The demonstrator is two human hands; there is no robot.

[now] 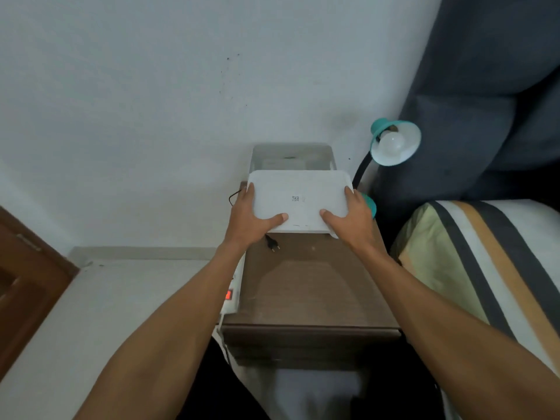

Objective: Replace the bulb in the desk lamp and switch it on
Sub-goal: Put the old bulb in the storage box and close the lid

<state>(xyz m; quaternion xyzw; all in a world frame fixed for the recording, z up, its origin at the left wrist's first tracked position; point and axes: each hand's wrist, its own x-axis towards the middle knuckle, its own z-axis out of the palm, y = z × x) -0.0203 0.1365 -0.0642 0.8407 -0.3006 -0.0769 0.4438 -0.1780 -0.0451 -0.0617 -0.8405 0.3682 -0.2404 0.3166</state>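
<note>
Currently the desk lamp (pixel 394 140) stands at the surface's (pixel 303 286) back right corner, bulb (pixel 392 144) in its teal shade, plug (pixel 272 245) lying loose. Both hands, left hand (pixel 251 218) & right hand (pixel 348 218), have fingers clamped on a white lid (pixel 300 204) w/ a clear box (pixel 294 157) just behind. Prob. opening the box for a spare: keep lid level, set it aside clear of the cord.

The lamp (pixel 394 144) stands at the far right corner of the nightstand (pixel 312 286), its teal shade tilted so the open mouth faces the camera, on a black gooseneck rising from a teal base. A white round bulb (pixel 393 144) sits in the shade, unlit. The lamp's black plug (pixel 272 244) lies loose on the nightstand top.
</note>
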